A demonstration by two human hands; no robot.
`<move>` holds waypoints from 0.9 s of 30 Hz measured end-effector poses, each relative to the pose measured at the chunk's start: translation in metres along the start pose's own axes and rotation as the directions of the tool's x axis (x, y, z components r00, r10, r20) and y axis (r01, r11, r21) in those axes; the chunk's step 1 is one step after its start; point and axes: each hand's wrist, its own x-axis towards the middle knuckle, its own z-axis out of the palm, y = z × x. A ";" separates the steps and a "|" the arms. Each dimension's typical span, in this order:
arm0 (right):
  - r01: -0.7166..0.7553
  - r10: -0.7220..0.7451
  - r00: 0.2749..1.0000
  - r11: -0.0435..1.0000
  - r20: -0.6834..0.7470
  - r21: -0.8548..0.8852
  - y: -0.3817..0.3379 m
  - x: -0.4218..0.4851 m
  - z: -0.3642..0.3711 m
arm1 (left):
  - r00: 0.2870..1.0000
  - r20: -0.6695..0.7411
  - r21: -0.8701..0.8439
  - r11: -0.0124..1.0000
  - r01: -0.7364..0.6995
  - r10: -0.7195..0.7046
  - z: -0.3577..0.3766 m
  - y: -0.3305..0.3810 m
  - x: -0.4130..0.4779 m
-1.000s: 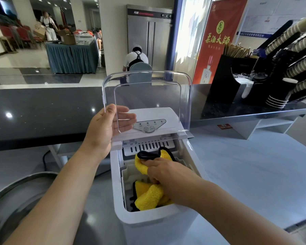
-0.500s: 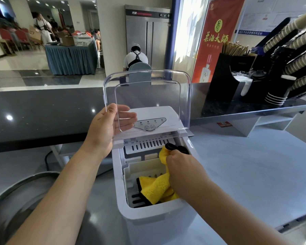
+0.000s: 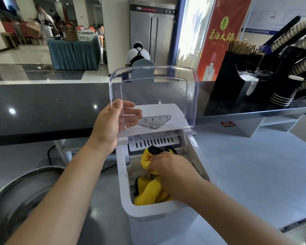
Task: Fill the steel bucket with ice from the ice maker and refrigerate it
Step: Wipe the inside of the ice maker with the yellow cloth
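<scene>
One ice maker, pale worktop, black counter behind.

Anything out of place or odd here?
Yes: a yellow cloth sits inside the ice maker, where ice would be expected; no ice shows. The right hand grips the cloth, and the left hand holds the lid open.

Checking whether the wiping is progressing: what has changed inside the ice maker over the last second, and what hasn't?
The right hand, gripping the yellow cloth, swept from the middle of the bin of the ice maker to its rear right corner, then came back left along the rear, just in front of the vent slots. The left hand kept holding the clear lid upright; the ice maker did not shift.
</scene>
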 end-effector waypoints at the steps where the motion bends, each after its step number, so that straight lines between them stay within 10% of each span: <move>1: 0.027 -0.027 1.000 0.998 -0.002 0.059 -0.003 0.003 0.002 | 1.000 0.000 0.000 1.000 0.001 -0.001 0.000 0.000 0.000; 8: -0.068 0.059 0.998 0.918 0.036 0.390 -0.017 0.010 0.001 | 1.000 0.012 0.045 0.999 -0.006 0.005 -0.003 -0.001 0.001; 16: -0.187 0.022 0.977 0.551 0.210 0.813 -0.015 -0.002 -0.002 | 1.000 -0.003 0.030 0.999 -0.029 0.029 0.000 -0.002 0.000; 27: 0.096 -0.059 0.995 0.634 -0.076 0.767 -0.018 0.025 -0.004 | 0.997 0.080 0.042 0.999 -0.005 0.002 -0.007 0.000 0.001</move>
